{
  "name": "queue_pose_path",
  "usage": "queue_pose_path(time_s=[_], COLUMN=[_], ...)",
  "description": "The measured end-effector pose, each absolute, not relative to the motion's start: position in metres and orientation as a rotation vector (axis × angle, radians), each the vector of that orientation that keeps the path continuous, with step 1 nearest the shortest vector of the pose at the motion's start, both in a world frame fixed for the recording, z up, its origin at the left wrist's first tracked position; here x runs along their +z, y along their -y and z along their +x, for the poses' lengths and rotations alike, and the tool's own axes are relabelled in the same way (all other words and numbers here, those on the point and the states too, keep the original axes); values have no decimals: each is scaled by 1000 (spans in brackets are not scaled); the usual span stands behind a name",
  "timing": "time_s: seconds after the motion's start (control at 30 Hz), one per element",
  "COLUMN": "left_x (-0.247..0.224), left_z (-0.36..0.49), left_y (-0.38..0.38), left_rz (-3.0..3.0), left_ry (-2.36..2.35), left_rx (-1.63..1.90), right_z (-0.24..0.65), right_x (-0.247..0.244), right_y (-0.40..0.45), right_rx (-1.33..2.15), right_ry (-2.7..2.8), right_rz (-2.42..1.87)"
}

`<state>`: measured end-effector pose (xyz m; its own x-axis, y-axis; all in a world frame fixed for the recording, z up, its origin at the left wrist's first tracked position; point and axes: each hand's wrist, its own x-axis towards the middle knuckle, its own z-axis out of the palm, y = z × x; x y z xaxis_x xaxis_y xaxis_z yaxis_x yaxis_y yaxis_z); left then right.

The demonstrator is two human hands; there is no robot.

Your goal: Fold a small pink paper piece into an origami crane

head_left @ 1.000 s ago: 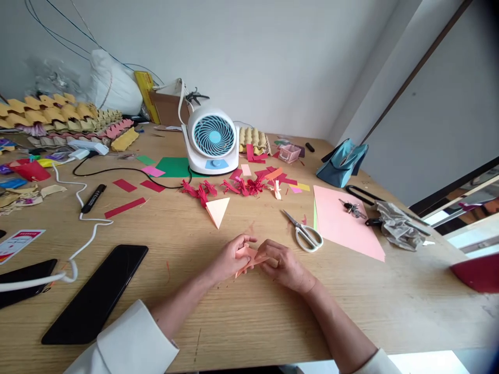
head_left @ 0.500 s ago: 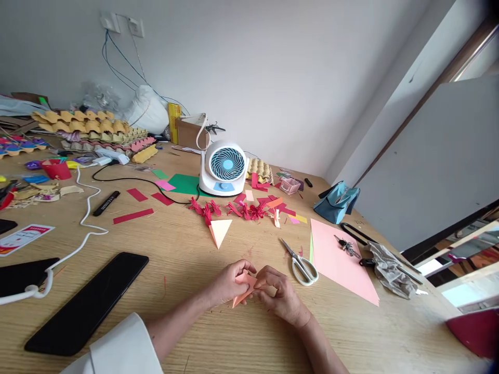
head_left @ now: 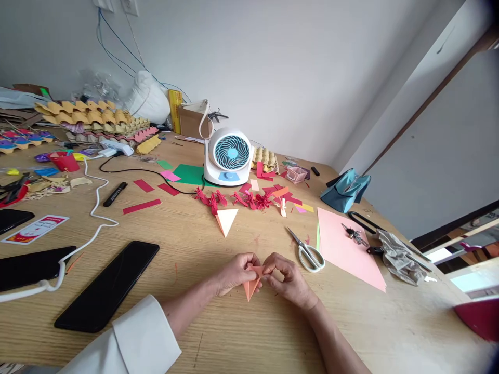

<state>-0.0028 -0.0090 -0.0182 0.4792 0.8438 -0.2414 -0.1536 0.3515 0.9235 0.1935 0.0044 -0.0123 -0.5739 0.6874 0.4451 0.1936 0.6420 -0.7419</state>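
Between my hands is a small folded piece of orange paper, its point toward me. My left hand grips its left side, thumb on top. The fingers of my right hand pinch its right corner. Beyond them lies a cream folded paper triangle, touching a row of red paper cut-outs. White-handled scissors rest to the right of my right hand, blades pointing away and to the left.
A white fan stands at the back. Pink sheets with keys on them lie right, near a blue bag. On the left are a black phone, a marker and a white cable.
The orange paper has turned in my fingers, so its point now faces me more directly. My right hand has shifted onto its upper right corner. The whole view has tilted slightly down.
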Motion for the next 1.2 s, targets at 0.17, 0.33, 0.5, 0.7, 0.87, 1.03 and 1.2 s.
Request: queue_pose_path(time_s=[0.17,0.33,0.5,0.7,0.87,1.03,1.2], left_x=[-11,-8,-7,-5,-8,-16,-19], left_z=[-4,-3,-3,-4,-1,2,2], left_y=[12,8,4,6,5,6,9], left_rz=[965,960,1079,1238,1453,1975,2215], left_ry=[-779,-778,-813,-844,-901,-1190,-1263], left_rx=[730,765,829,807,833,949,1010], right_z=[197,203,206,206,206,206,204], right_x=[-5,-7,-7,-7,-8,-9,-8], right_y=[-1,-3,-6,-8,-10,-10,-9], right_rx=[887,956,927,772,747,754,704], right_ry=[2105,2108,2101,2141,2124,2112,2097], right_rz=[-698,-658,-750,-722,-723,-756,-768])
